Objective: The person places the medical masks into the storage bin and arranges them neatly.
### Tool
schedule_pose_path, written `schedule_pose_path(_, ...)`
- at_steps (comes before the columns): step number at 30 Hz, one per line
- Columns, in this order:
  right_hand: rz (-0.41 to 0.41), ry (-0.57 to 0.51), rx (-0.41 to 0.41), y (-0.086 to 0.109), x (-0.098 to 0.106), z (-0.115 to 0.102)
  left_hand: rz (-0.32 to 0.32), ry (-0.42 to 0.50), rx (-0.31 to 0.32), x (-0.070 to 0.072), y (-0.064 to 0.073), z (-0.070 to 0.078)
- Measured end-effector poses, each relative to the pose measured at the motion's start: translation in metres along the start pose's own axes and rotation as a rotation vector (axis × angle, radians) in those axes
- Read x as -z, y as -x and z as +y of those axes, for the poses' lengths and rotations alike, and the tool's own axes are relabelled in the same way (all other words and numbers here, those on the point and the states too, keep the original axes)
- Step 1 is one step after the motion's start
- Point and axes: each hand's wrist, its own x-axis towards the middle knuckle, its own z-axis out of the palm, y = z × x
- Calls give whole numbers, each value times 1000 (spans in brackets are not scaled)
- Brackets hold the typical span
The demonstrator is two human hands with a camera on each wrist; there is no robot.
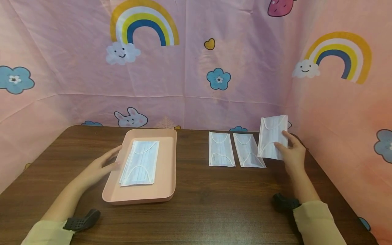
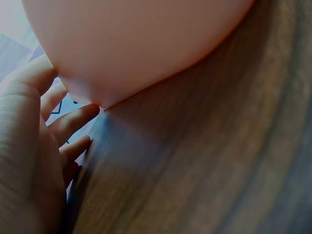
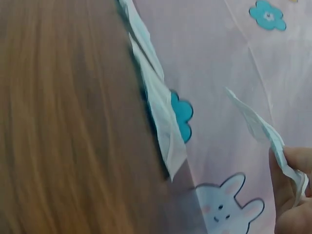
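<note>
Across the dark wood table (image 1: 199,194), head view: L hand (image 1: 98,168) at L side of pink tray (image 1: 167,163), fingers spread, not gripping. Inside tray, flat: small pile of masks (image 1: 141,163), edges offset, exact no. unclear. R of tray, first mask (image 1: 220,149) & second mask (image 1: 248,153) lie flat on wood, side by side, apart. R hand (image 1: 294,154) pinches held mask (image 1: 271,136) by its R edge, thumb in front, fingers behind; mask up off table, just beyond second mask.

L wrist view: outer tray wall fills top. Fingers apart; at least one tip seems to touch wall, pressure can't tell.

R wrist view: held mask edge-on betw. thumb & fingers, well apart from the table pair, whose edges curl up a bit.

Risks (my est.): one-edge pinch, so free side may flop or mask slip if thumb eases; low swing might drag second mask; loose loop could snag a finger; tray may skid if knocked, L hand hold being light.

Held mask, looks: pale bluish-white, thin, pleated lengthwise, loops lying over face, approx. upright in head view, bent nr. grip. Single or doubled: unclear.
</note>
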Motion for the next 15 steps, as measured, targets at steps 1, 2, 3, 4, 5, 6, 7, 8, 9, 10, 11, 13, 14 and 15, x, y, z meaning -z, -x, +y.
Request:
schedule_pose_path(1, -4, -20, -5, 1, -2, -2, 0, -2, 3, 0, 0, 0)
schedule_pose_path(2, -9, -46, -6, 3, -4, -4, -1, -1, 5, 0, 1, 0)
schedule_pose_path(3, -17, -69, -10, 5, -6, -7, -1, 1, 5, 0, 1, 0)
schedule_pose_path(4, -23, -91, -13, 7, -9, -9, -2, 0, 6, 0, 1, 0)
schedule_pose_path(5, -30, -113, -14, 9, -11, -12, -3, 2, 5, 0, 1, 1)
schedule_pose_path(6, -36, -142, -17, 11, -13, -14, -3, 4, 4, 0, 1, 1)
schedule_pose_path(7, -44, -156, -18, 13, -15, -16, -4, 6, 3, 0, 1, 1)
schedule_pose_path(8, -49, -179, -18, 16, -18, -19, -4, 9, 0, 0, 1, 1)
schedule_pose_path(9, -56, -182, -16, 18, -20, -21, -3, 9, -2, -1, 1, 1)
schedule_pose_path(10, -61, -188, -14, 21, -22, -24, -3, 10, -2, -1, 2, 1)
schedule_pose_path(11, -66, -200, -12, 23, -24, -26, -2, 11, -2, -1, 2, 1)
schedule_pose_path(13, -75, -214, -7, 28, -28, -30, -2, 12, -1, -1, 2, 1)
schedule_pose_path(14, -80, -224, -1, 30, -30, -31, -3, 11, 0, -1, 1, 1)
schedule_pose_path(15, -86, -231, 6, 33, -32, -33, -3, 10, 4, -1, 1, 1)
